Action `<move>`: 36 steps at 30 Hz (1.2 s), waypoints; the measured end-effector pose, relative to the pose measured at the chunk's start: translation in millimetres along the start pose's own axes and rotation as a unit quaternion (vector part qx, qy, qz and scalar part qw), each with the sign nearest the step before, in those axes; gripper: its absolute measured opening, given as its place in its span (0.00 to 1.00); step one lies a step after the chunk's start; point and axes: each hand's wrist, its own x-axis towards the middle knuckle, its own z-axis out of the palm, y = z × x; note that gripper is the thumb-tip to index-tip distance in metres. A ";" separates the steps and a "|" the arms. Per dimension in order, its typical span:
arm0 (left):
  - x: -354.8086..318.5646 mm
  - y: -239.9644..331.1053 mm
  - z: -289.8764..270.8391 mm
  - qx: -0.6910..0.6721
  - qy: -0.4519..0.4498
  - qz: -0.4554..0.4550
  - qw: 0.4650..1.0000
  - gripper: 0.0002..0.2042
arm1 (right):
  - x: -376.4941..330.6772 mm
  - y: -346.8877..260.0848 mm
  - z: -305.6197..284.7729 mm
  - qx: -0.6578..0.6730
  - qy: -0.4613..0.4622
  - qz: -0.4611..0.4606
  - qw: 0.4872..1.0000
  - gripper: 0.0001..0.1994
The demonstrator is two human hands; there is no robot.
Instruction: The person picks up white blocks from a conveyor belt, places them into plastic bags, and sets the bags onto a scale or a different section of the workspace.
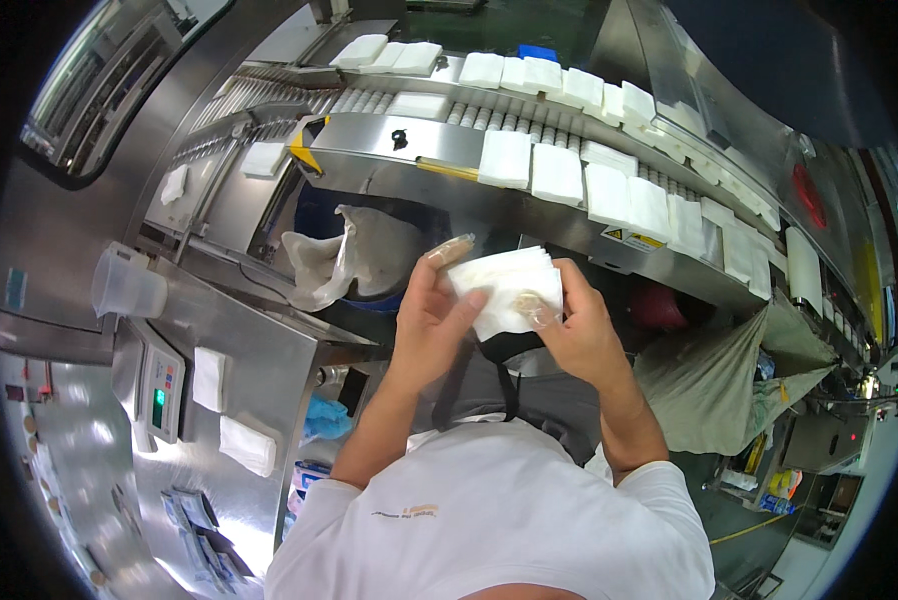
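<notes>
In front of my chest, a small stack of white folded wipes (504, 278) is held between both hands, its top edges slightly fanned. My left hand (431, 312) grips its left side, thumb on the front face. One raised finger of that hand wears a translucent covering. My right hand (584, 318) closes on the right side, its thumb, also in a clear covering, pressed on the lower right of the stack. Beyond them, similar white stacks (557, 175) stand in a row along the steel ledge of a roller conveyor (509, 125).
At the left, a steel table (269, 375) carries a digital scale (159, 385), a clear plastic jug (129, 280) and white stacks (247, 446). Under the conveyor stands a blue bin with a whitish liner (344, 255). A grey-green cloth (714, 385) hangs at the right.
</notes>
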 end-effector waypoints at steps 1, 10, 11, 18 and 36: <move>0.3 1.6 0.8 -0.042 -0.006 -0.014 0.999 0.28 | -0.1 2.1 -1.4 0.047 -0.004 0.008 0.999 0.16; -3.3 -3.9 -17.6 -0.058 -0.045 -0.119 0.990 0.25 | -7.9 17.6 7.7 0.160 -0.014 0.026 0.987 0.16; -0.3 -6.6 -13.1 -0.021 -0.038 -0.133 0.990 0.25 | -8.5 19.0 6.5 0.114 0.016 0.003 0.993 0.14; -9.5 -17.2 1.9 0.031 -0.037 -0.067 0.997 0.35 | -27.1 39.8 4.8 0.096 0.075 0.049 0.991 0.20; -9.9 3.7 42.3 0.040 -0.073 -0.016 0.996 0.38 | -39.9 45.2 -8.3 0.161 0.065 0.001 0.985 0.29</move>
